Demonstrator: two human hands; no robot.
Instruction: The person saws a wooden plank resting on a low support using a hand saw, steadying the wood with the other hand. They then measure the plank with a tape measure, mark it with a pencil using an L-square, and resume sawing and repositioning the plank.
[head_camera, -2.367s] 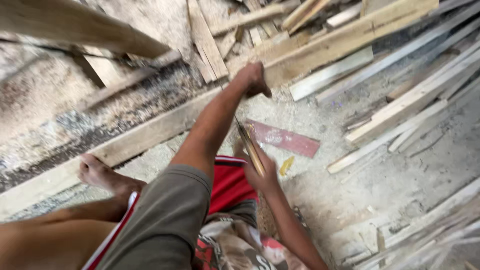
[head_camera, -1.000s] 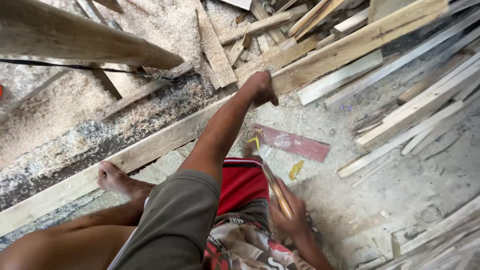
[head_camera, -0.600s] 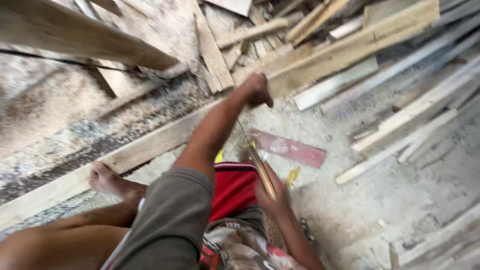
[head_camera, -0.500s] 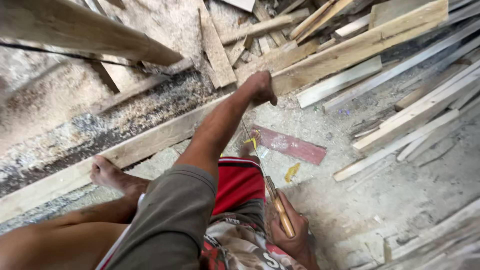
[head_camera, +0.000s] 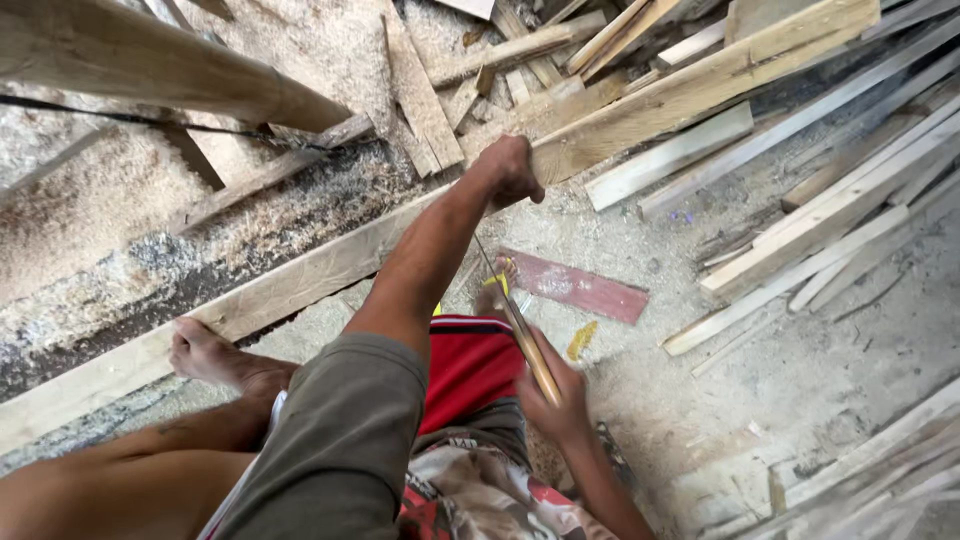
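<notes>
We look down from head height onto a sawdust-covered floor (head_camera: 800, 380) strewn with offcuts. A long pale plank (head_camera: 300, 285) runs slantwise from the lower left edge of the floor up toward its top right corner. Our left hand (head_camera: 512, 168) is stretched out and clamped over the plank's near edge, fingers curled down on it. Our right hand (head_camera: 555, 395), close to the body, is wrapped tightly around the wooden handle of a handsaw (head_camera: 515, 315); its thin blade angles up toward the plank just below the left hand. A bare foot (head_camera: 205, 350) presses on the plank farther left. A flat red board (head_camera: 575, 285) lies on the floor just beyond the saw.

To saw well here, we judge it best to keep the foot and left hand bearing down so the plank cannot shift, keep that hand's fingers apart from the blade, and drive long, even strokes in one line.
</notes>
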